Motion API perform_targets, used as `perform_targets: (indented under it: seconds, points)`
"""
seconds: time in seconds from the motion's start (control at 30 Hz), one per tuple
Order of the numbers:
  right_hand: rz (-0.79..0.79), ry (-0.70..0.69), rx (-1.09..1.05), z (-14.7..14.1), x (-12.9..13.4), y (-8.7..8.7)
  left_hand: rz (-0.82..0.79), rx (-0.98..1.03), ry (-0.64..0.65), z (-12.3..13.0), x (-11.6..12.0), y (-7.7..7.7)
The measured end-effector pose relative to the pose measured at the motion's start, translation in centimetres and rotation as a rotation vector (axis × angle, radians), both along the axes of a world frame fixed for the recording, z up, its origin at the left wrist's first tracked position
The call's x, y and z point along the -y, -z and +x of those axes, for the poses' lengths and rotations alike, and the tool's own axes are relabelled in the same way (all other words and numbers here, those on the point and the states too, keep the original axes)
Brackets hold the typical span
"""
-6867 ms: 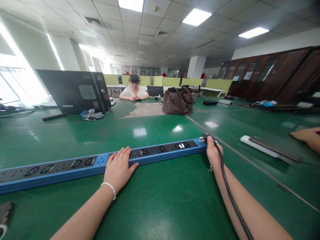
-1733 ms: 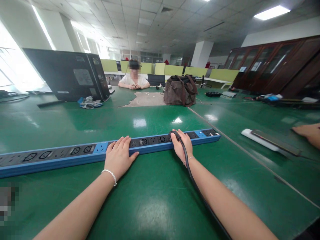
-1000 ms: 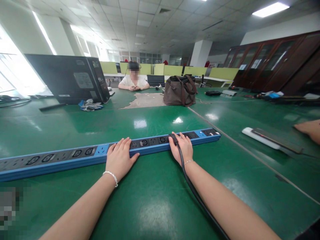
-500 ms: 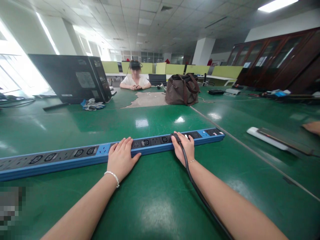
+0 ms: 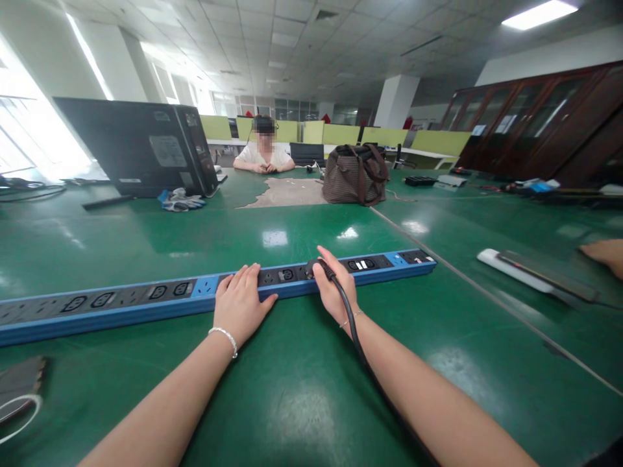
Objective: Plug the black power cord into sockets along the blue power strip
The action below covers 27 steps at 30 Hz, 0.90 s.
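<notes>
A long blue power strip (image 5: 160,316) with black sockets lies slantwise across the green table. My left hand (image 5: 242,299) is laid over it near the middle, fingers reaching across the top and thumb along the front side. My right hand (image 5: 335,285) holds a black plug (image 5: 315,266) between thumb and fingers, with the index finger raised. The plug is over the sockets just right of my left hand; whether its pins are in one is hidden. Its black cord (image 5: 357,344) runs down along my right forearm.
A black computer case (image 5: 126,149) and gloves (image 5: 181,200) sit at the back left, a brown bag (image 5: 348,175) at the back centre. Another person (image 5: 264,155) sits opposite. At right are a white object (image 5: 516,272) and someone's hand (image 5: 603,251).
My right hand has moved left along the strip with the plug, uncovering sockets with white labels to its right. My left hand has stayed on the strip.
</notes>
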State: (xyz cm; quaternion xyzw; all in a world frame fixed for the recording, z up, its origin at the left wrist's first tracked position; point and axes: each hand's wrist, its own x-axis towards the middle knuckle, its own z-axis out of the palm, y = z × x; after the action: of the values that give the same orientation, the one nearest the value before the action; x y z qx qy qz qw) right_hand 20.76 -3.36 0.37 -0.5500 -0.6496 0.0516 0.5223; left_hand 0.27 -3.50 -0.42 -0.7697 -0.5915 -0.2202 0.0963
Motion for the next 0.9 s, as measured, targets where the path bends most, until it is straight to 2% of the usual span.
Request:
perform_targets:
  seconds: [0.13, 0.33, 0.5, 0.63, 0.9]
  points:
    - [-0.016, -0.073, 0.036, -3.7, -0.1, -0.7, 0.0, 0.084, -0.017, 0.1, -0.1, -0.1]
    - [-0.121, -0.081, 0.275, -7.7, -1.2, -0.7, 0.04, 0.132, -0.019, 0.2, -0.3, 0.2]
    - [-0.126, -0.02, 0.465, -8.3, -0.9, -0.9, 0.082, 0.138, -0.026, 0.3, -0.4, 0.4]
    - [-0.13, 0.012, 0.574, -8.5, -0.3, -1.2, 0.054, 0.136, -0.039, 0.4, -0.3, 0.1]
    - [-0.136, 0.029, 0.667, -8.6, -0.1, -1.6, 0.019, 0.092, -0.017, 0.3, 0.0, -0.3]
